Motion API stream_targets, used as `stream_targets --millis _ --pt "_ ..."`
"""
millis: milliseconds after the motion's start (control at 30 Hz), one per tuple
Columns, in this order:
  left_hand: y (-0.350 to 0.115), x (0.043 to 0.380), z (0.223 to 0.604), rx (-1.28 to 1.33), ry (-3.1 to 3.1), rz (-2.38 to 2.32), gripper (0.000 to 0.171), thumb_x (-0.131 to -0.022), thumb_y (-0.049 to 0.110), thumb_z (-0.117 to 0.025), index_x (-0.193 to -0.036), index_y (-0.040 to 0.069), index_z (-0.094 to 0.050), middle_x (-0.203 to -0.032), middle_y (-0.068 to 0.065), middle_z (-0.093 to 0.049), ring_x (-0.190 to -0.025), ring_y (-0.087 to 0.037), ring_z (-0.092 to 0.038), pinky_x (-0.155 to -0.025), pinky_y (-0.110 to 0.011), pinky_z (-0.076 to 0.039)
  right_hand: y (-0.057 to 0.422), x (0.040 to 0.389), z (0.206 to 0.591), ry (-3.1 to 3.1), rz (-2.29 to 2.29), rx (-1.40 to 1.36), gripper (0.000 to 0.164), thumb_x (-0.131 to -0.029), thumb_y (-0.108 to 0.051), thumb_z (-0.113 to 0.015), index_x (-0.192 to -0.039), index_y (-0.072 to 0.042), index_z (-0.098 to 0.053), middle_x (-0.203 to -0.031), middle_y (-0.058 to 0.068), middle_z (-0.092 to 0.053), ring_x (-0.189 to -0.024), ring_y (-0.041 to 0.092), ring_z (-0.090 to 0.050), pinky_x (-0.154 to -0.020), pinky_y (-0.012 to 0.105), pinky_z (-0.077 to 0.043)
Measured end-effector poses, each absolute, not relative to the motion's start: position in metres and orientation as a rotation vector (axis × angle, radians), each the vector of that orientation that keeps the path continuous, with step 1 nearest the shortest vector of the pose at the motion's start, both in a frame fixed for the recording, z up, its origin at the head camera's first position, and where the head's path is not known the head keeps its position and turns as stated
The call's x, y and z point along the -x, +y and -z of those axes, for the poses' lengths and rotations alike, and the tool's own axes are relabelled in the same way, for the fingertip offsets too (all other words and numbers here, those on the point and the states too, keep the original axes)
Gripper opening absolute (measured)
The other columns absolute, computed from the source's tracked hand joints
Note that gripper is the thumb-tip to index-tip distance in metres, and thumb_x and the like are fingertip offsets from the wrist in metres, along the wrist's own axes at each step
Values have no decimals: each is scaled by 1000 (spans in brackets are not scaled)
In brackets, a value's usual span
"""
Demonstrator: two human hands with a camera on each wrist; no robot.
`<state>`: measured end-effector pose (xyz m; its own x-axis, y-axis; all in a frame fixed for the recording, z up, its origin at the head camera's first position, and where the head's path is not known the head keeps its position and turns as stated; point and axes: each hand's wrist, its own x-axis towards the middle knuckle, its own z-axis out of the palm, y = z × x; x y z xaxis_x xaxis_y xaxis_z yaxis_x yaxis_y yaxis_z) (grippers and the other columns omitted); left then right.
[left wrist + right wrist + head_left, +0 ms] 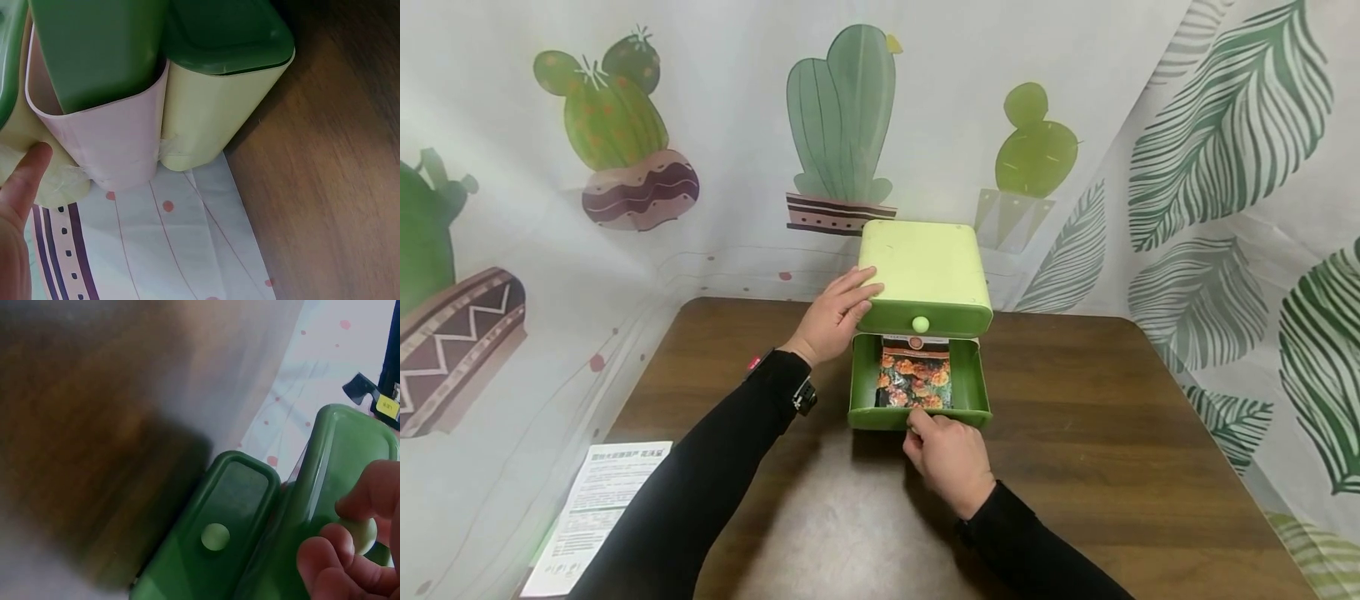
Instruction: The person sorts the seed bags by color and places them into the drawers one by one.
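Observation:
A small drawer cabinet [922, 258] with a pale yellow-green top stands against the patterned backdrop. Its pink middle tier [128, 147] has a green drawer [972, 379] pulled out toward me. Inside lies a packet [914, 379] printed with orange flowers. My right hand [951, 462] is at the drawer's front, pinching its round pale knob [364, 536] between thumb and fingers. My left hand [832, 321] rests on the cabinet's upper left side, fingers extended over the top edge. Above the pulled-out drawer, the top drawer [880, 317] is closed.
Below the pulled-out drawer, a closed bottom drawer [240, 487] has its own knob. A printed sheet [598, 500] lies at the left edge of the brown wooden table [1075, 433]. The cactus-print cloth [737, 125] hangs behind the table.

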<state>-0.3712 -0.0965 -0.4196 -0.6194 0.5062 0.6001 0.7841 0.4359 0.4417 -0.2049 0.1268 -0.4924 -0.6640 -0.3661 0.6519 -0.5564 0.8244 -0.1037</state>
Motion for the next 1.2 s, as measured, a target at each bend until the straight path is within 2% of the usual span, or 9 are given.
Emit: stream_targets --millis 233,533,1033,1200 --pt "-97 370 419 1089 -2310 1033 36 -105 15 -50 -139 6 -59 -155 -9 -40 -147 -28 -25 -117 -38 -18 127 210 486 -2393 -429 -661 26 -80 -5 -71 -79 -18 -48 -58 -12 -31 -45 6 -37 -41 25 -28" --pt "-97 369 418 1093 -2320 1036 37 -106 15 -49 -140 6 -58 -155 -9 -40 -147 -29 -25 -118 -37 -16 126 222 480 -2434 -456 -632 14 -82 -7 -65 -83 -16 -54 -57 -11 -36 -44 7 -36 -41 26 -28" --pt "-98 368 417 1086 -2346 1068 37 -106 16 -47 -140 6 -58 -155 -8 -39 -148 -26 -22 -117 -37 -17 121 248 469 -2535 -473 -544 15 -81 -6 -70 -90 -14 -61 -55 -7 -40 -43 11 -39 -41 30 -32" --pt "-98 368 417 1089 -2350 1085 37 -106 16 -47 -140 7 -58 -155 -8 -39 -147 -27 -23 -117 -37 -18 121 258 469 -2539 -477 -533 14 -81 -6 -70 -91 -12 -62 -51 -6 -37 -41 11 -36 -39 30 -29"
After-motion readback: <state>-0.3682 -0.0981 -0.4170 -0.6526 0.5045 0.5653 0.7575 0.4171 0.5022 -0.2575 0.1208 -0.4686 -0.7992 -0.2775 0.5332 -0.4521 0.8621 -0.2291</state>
